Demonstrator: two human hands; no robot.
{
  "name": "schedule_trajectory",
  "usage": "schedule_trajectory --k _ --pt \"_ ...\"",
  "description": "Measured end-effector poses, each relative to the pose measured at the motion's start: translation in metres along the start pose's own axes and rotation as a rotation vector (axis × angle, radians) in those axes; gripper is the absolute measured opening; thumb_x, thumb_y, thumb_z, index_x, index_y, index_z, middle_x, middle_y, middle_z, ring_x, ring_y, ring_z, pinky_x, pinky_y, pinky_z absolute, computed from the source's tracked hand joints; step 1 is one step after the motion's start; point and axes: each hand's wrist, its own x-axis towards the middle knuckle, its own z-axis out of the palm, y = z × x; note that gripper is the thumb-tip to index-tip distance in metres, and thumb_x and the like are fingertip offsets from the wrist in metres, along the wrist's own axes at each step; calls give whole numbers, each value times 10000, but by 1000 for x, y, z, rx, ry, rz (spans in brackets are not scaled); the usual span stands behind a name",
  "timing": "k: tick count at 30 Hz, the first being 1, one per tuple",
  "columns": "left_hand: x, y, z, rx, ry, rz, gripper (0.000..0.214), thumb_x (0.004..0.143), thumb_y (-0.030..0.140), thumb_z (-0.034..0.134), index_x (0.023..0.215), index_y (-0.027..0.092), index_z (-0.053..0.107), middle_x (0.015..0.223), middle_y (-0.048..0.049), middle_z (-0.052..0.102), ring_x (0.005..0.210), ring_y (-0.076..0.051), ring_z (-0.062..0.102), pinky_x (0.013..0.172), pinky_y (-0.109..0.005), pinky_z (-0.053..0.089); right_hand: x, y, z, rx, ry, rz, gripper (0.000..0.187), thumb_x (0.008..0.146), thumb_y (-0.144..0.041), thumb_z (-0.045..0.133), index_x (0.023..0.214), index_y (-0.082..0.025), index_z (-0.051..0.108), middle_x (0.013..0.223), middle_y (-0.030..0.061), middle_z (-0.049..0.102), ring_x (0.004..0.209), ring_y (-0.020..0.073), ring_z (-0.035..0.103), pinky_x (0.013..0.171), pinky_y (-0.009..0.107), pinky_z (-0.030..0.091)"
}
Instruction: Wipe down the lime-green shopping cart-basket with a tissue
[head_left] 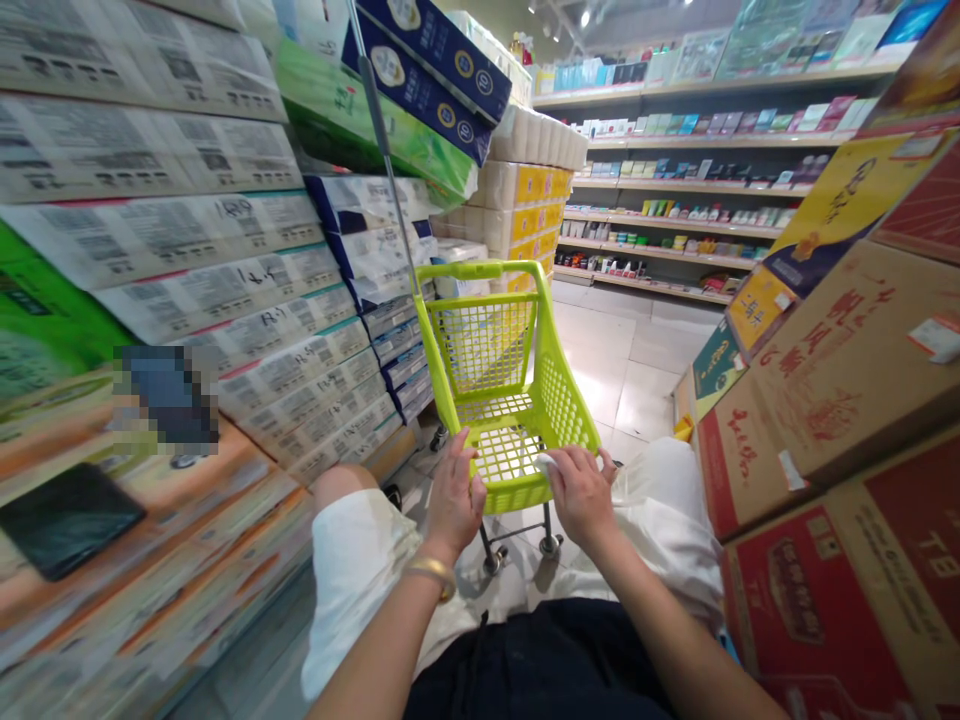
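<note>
A small lime-green plastic shopping cart stands on the tiled floor in front of my knees, its basket empty. My left hand grips the near left rim of the basket, fingers curled over the edge. On the near right rim rests my right hand, closed on a small white cloth or wipe pressed against the plastic. A thin metal pole rises from the cart's far left side. I am sitting or squatting in white shorts.
Stacked tissue and paper packs wall the left side, with a dark phone lying on one stack. Cardboard boxes are piled at the right. Store shelves line the back across a tiled aisle.
</note>
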Motion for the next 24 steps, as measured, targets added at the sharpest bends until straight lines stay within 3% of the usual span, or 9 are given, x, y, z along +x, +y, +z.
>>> schedule_trajectory --k 3,9,11,15,19,21,24 --pt "0 3 4 -25 22 -12 317 877 162 391 1182 194 473 1505 -143 393 1398 -246 381 1103 -475 413 0 0 2 -31 33 44 201 961 -216 447 1025 -241 636 1011 42 671 1037 206 565 1083 421 167" --pt "0 6 9 -45 27 -20 314 876 129 378 1173 191 456 1498 -148 390 1414 -242 356 1115 -489 399 -5 -59 14 104 -44 -52 180 946 -202 469 1022 -256 623 990 24 664 1030 200 559 1101 417 162" --pt "0 5 7 -40 13 -11 310 875 135 383 1170 188 460 1498 -152 390 1408 -245 365 1105 -484 411 -4 -67 14 113 -76 -78 171 948 -208 480 1028 -265 621 982 14 664 1008 196 567 1100 421 161" --pt "1 3 4 -37 -4 -1 328 870 165 400 1185 196 483 1502 -134 399 1392 -246 390 1096 -479 421 -1 -46 7 29 -79 -82 170 948 -209 489 1023 -262 632 988 17 671 1007 204 582 1094 438 160" --pt "1 5 7 -46 11 -13 324 879 163 387 1190 199 471 1486 -136 405 1401 -252 372 1107 -497 408 1 -15 3 -41 -16 4 188 955 -213 472 1027 -253 642 989 25 673 1018 207 579 1078 433 169" --pt "1 7 10 -54 27 -17 330 883 151 380 1201 199 453 1488 -140 394 1407 -252 360 1111 -507 403 1 -15 5 -42 13 39 191 953 -210 464 1018 -245 639 985 33 672 1017 211 570 1076 431 174" --pt "1 9 14 -62 32 -9 348 882 135 379 1219 204 431 1496 -141 381 1417 -249 345 1120 -513 395 -2 -36 11 5 16 26 179 938 -204 468 996 -243 633 976 42 665 1004 217 556 1084 434 174"
